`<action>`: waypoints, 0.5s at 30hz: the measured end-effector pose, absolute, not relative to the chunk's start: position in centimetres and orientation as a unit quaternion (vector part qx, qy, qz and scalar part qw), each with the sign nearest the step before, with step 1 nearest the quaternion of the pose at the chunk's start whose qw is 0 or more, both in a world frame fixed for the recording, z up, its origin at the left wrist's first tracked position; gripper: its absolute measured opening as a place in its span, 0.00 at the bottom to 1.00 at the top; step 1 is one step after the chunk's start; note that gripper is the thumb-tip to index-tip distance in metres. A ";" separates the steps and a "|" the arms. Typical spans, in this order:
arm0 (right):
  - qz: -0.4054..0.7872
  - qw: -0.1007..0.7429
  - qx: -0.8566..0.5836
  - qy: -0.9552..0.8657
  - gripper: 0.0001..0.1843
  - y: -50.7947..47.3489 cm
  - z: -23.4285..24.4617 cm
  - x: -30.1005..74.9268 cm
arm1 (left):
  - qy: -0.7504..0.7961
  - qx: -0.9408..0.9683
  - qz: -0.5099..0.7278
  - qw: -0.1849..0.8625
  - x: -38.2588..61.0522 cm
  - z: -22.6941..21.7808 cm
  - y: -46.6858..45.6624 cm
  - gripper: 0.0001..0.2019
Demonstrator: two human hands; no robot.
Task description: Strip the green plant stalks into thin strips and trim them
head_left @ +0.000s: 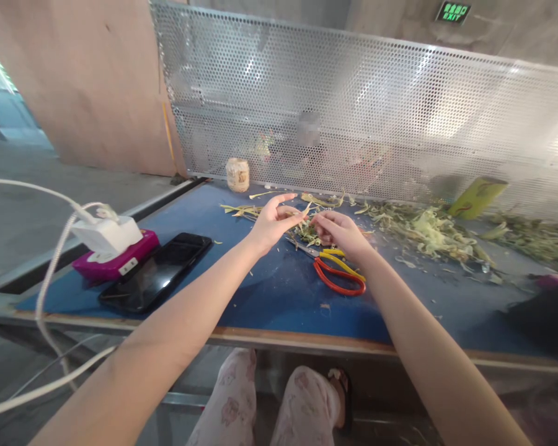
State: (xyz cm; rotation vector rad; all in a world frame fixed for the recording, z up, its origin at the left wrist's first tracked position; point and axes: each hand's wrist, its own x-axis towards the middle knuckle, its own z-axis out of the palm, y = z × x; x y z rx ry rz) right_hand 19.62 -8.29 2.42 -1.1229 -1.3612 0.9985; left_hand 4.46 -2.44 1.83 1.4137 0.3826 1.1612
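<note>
Left hand (274, 220) pinches thin pale-green leaf strip (307, 211), spare fingers splayed. Right hand (337, 230) is curled shut on its other end, above blue worktop (260, 291) near red-and-yellow-handled scissors (338, 274). Probably mid-stripping; splitting needs steady opposing tension.

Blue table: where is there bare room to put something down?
The blue table is barest at its front middle, between the phone and the red-handled scissors, down to the near edge. Also back left, between jar and pink box. Crowded: leaf scraps cover the back from the left hand and right hand rightward.
</note>
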 end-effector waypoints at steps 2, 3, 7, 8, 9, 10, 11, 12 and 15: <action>0.380 0.513 -0.485 -0.598 0.18 -8.4 2.4 19.4 | 0.168 0.617 0.495 0.588 4.5 1.8 -2.5 0.23; 0.365 0.505 -0.488 -0.612 0.18 -8.4 2.5 19.3 | 0.170 0.623 0.493 0.584 4.4 1.8 -2.5 0.24; 0.299 0.485 -0.498 -0.653 0.17 -8.4 2.5 18.9 | 0.180 0.653 0.481 0.557 4.4 1.8 -2.6 0.25; 0.285 0.479 -0.504 -0.660 0.16 -8.4 2.4 18.9 | 0.183 0.661 0.478 0.549 4.4 1.8 -2.6 0.25; 0.275 0.471 -0.510 -0.665 0.15 -8.3 2.3 18.9 | 0.185 0.669 0.476 0.541 4.4 1.7 -2.6 0.25; 0.268 0.462 -0.515 -0.670 0.14 -8.3 2.2 18.9 | 0.186 0.677 0.473 0.532 4.4 1.7 -2.5 0.26; 0.262 0.454 -0.518 -0.676 0.13 -8.2 2.1 19.0 | 0.186 0.686 0.471 0.522 4.4 1.6 -2.4 0.26; 0.256 0.449 -0.519 -0.680 0.13 -8.2 2.1 19.0 | 0.185 0.695 0.471 0.510 4.4 1.5 -2.3 0.26; 0.236 0.441 -0.523 -0.690 0.12 -8.2 1.9 19.0 | 0.188 0.716 0.481 0.470 4.3 1.3 -2.0 0.26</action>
